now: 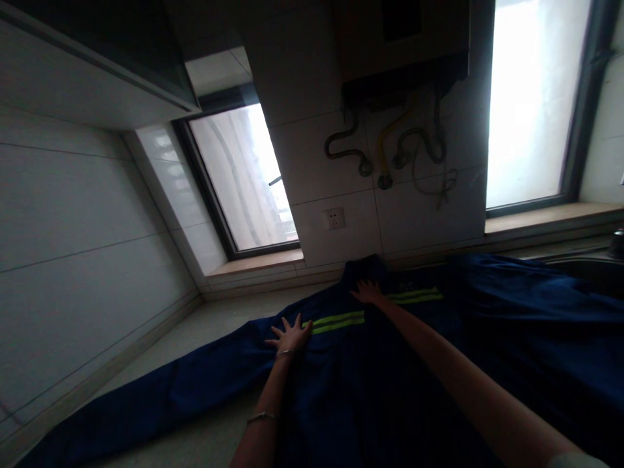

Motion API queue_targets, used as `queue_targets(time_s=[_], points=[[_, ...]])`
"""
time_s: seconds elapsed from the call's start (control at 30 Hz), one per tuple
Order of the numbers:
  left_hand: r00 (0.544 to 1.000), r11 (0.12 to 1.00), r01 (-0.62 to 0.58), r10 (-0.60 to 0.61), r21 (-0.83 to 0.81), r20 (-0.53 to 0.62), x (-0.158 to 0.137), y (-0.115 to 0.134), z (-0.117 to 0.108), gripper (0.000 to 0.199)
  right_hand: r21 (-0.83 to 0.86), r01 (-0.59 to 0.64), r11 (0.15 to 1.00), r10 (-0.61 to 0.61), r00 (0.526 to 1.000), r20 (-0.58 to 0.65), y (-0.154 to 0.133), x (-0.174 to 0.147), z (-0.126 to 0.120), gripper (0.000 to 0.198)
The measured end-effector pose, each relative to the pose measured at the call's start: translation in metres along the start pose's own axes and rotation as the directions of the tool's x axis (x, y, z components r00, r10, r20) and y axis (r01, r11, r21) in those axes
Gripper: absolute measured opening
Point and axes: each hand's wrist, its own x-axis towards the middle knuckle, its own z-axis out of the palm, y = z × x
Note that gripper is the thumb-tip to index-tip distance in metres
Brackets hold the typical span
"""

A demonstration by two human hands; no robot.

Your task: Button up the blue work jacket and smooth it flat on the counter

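A dark blue jacket [322,390] with yellow-green stripes across its chest lies spread out before me, its collar towards the wall. One sleeve stretches far out to the left; the other side runs off to the right. My left hand [291,336] rests flat on the left chest, beside the end of a stripe, with its fingers spread. Just below the collar, my right hand [368,292] presses on the cloth near the right-hand stripe, fingers apart. Neither hand grips anything.
Under the jacket is a pale countertop [219,312] against a tiled wall. A wall socket [334,219] sits above the collar, with a water heater [404,39] and its pipes higher up. Windows stand left and right. At the far right is a dark sink rim [580,255].
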Motion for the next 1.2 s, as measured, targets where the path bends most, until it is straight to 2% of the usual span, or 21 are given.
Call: queue_targets(time_s=[0.13, 0.27, 0.47, 0.6, 0.7, 0.8, 0.9, 0.97, 1.0, 1.07, 1.13, 1.2], points=[[0.999, 1.000, -0.008, 0.008, 0.008, -0.036, 0.002, -0.001, 0.004, 0.079, 0.025, 0.015, 1.000, -0.013, 0.998, -0.069, 0.001, -0.012, -0.014, 0.067], [0.999, 1.000, -0.016, 0.017, 0.024, -0.041, 0.003, 0.000, 0.005, 0.078, -0.006, 0.079, 0.997, -0.078, 0.983, -0.166, 0.009, -0.049, -0.029, 0.058], [0.999, 0.998, -0.049, 0.050, 0.025, -0.018, -0.001, 0.001, -0.004, 0.072, -0.043, 0.133, 0.990, -0.137, 0.986, -0.096, 0.026, -0.131, -0.038, 0.052], [0.990, 0.992, -0.125, 0.126, 0.025, -0.062, -0.018, 0.008, -0.020, 0.064, -0.013, 0.193, 0.981, -0.193, 0.979, -0.070, 0.025, -0.184, -0.056, 0.048], [0.940, 0.937, -0.328, 0.336, 0.119, -0.055, -0.049, 0.027, -0.027, 0.057, 0.061, 0.233, 0.971, -0.224, 0.966, -0.130, 0.010, -0.237, -0.075, 0.040], [0.817, 0.796, -0.569, 0.575, 0.208, 0.033, -0.095, 0.053, -0.027, 0.051, 0.239, 0.256, 0.937, -0.197, 0.949, -0.245, -0.015, -0.314, -0.082, 0.033], [0.657, 0.621, -0.744, 0.748, 0.246, 0.097, -0.145, 0.072, -0.027, 0.041, 0.279, 0.186, 0.942, -0.129, 0.969, -0.211, -0.037, -0.401, -0.068, 0.038], [0.606, 0.572, -0.773, 0.794, 0.275, 0.051, -0.173, 0.080, -0.031, 0.036, 0.239, 0.115, 0.964, -0.083, 0.987, -0.141, -0.045, -0.451, -0.052, 0.042], [0.603, 0.573, -0.768, 0.797, 0.287, 0.022, -0.185, 0.082, -0.034, 0.035, 0.215, 0.071, 0.974, -0.048, 0.993, -0.112, -0.048, -0.472, -0.042, 0.043], [0.638, 0.609, -0.745, 0.769, 0.273, 0.026, -0.205, 0.086, -0.039, 0.033, 0.155, -0.016, 0.988, 0.028, 0.997, -0.075, -0.051, -0.502, -0.024, 0.042], [0.676, 0.649, -0.734, 0.725, 0.199, 0.130, -0.219, 0.088, -0.044, 0.034, 0.096, -0.077, 0.992, 0.082, 0.995, -0.057, -0.054, -0.518, -0.009, 0.041], [0.691, 0.685, -0.719, 0.686, 0.120, 0.227, -0.229, 0.091, -0.046, 0.036, 0.070, -0.089, 0.994, 0.092, 0.995, -0.039, -0.056, -0.524, 0.002, 0.036]])
